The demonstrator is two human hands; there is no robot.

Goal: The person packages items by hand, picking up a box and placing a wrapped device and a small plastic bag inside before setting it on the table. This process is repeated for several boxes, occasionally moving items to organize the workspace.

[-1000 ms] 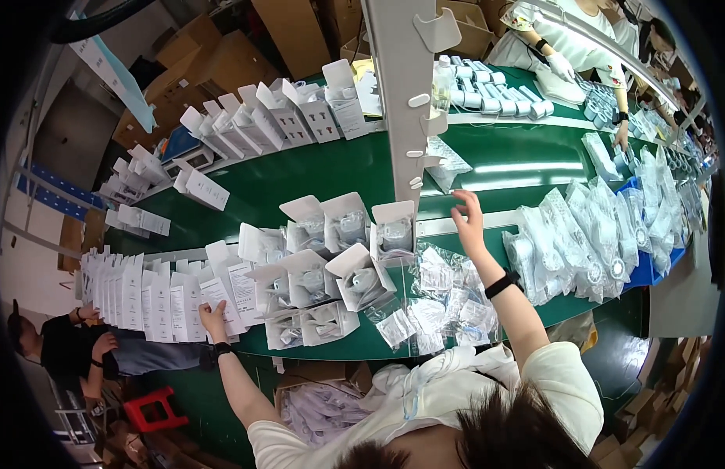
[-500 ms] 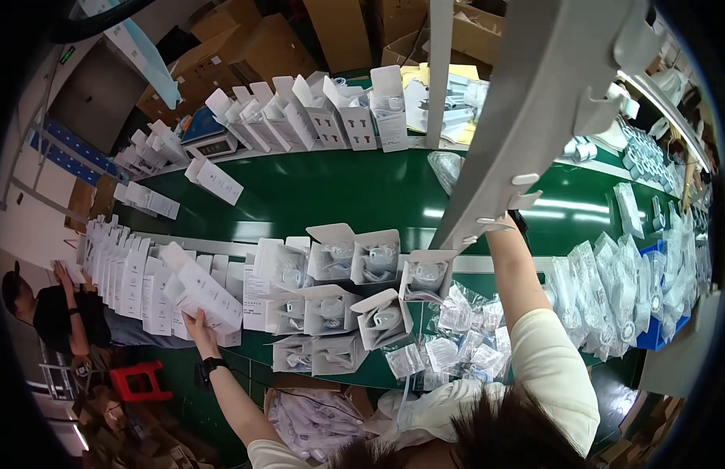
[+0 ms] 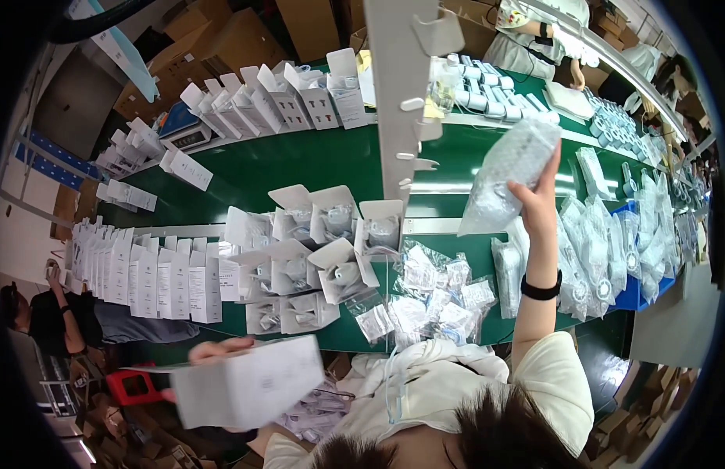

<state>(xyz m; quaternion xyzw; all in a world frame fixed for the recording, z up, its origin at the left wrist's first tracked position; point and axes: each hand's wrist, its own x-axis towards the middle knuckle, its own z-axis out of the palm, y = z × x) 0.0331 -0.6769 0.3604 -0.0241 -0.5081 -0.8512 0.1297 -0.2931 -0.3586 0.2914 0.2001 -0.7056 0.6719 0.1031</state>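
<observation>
My left hand (image 3: 214,352) is closed on a white carton (image 3: 257,383), tilted in front of me below the bench edge; part of the hand is hidden behind it. Raised over the right side of the bench, my right hand (image 3: 538,195) grips a bubble-wrap pouch (image 3: 507,168); what the pouch contains I cannot make out. Between the hands, a cluster of open white boxes (image 3: 292,266) stands on the green bench, each with a pale device inside. To their right lies a heap of small clear packets (image 3: 441,301) with printed papers.
A grey metal post (image 3: 394,94) rises from the bench. White cartons (image 3: 144,273) stand in a row at left, with open boxes (image 3: 284,98) along the far side. Bagged items (image 3: 593,250) and a blue bin (image 3: 632,289) are at right. Other people work at far left and far right.
My left hand has taken the carton from the left row toward my body. My right hand, earlier behind the post, is now in view with a bubble-wrap pouch. The whole view has shifted.
</observation>
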